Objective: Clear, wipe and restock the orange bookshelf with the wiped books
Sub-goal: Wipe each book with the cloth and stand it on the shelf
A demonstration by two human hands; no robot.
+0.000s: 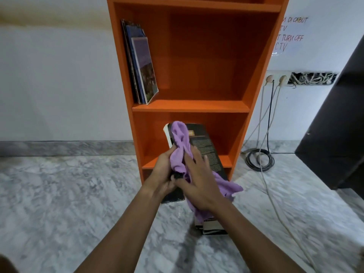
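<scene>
Head view: both hands at a black book (206,146) in front of the orange bookshelf (197,106).

The book is held tilted before the shelf's lowest compartment, top end toward the shelf, back cover up. The left hand (164,174) grips its lower left edge, fingers curled round the spine side. The right hand (197,181) lies flat on the cover with fingers spread and straight, pressing a purple cloth (180,134) against it. The cloth runs from the book's top left corner down under the palm and hangs out to the right of the wrist. Below the right wrist a second dark book (212,226) lies on the marble floor (78,184). On the middle shelf a few thin books (144,69) lean against the left wall.
</scene>
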